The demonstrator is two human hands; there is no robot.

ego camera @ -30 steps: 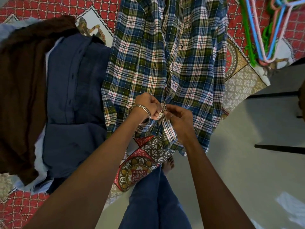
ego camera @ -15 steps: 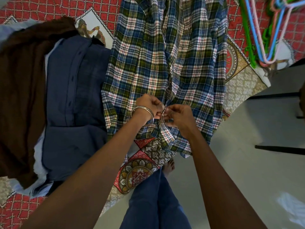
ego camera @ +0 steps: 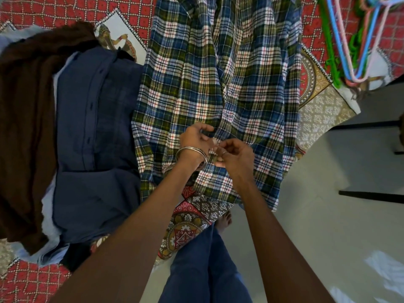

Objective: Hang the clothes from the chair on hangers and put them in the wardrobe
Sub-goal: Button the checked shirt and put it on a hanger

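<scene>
A blue, green and white plaid shirt [ego camera: 196,79] lies spread front-up on the patterned bed cover, its hem hanging over the near edge. My left hand [ego camera: 195,138], with bangles on the wrist, and my right hand [ego camera: 235,154] meet at the shirt's button placket near the hem, both pinching the cloth there. Left of it lie a folded navy shirt [ego camera: 96,138] and a brown garment [ego camera: 26,119]. Plastic hangers [ego camera: 354,40] in blue, pink and green rest at the top right.
The red patterned bed cover [ego camera: 65,12] spans the bed, and its corner droops over the edge by my legs. Pale floor lies at the right, with dark chair or furniture legs [ego camera: 369,195] on it. My bare foot [ego camera: 225,219] stands close to the bed.
Both hands have moved a little up the placket, away from the hem, and my left fingers have loosened slightly. The shirt lies as before.
</scene>
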